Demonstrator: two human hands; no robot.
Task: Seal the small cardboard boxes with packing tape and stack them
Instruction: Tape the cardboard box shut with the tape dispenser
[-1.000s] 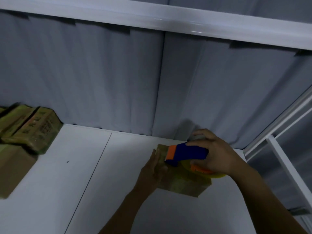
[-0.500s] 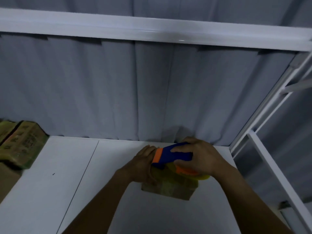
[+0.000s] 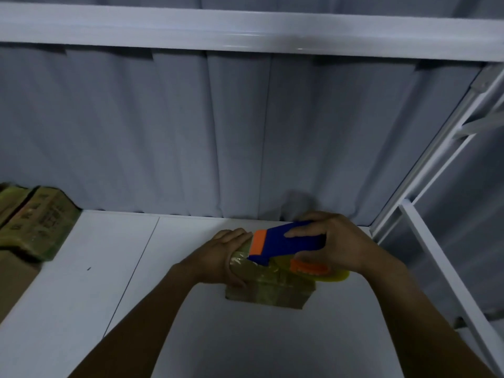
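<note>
A small cardboard box (image 3: 268,294) lies on the white table (image 3: 191,336), near the back. My left hand (image 3: 223,255) grips its left end, fingers over the top and thumb down the near side. My right hand (image 3: 335,246) holds a blue and orange tape dispenser (image 3: 283,242) with a yellowish tape roll (image 3: 334,276) over the box's top. The dispenser's orange front edge sits right by my left fingers. Shiny tape covers the top of the box next to my left hand.
Taped cardboard boxes (image 3: 38,222) are stacked at the table's left edge on a larger plain box (image 3: 13,279). A grey curtain (image 3: 245,132) hangs behind the table. A white metal frame (image 3: 436,241) rises at the right, with a beam (image 3: 245,31) overhead.
My left hand moved from lying flat against the box's left side to gripping its left end. The dispenser stayed over the box top. The camera view shifted a little.
</note>
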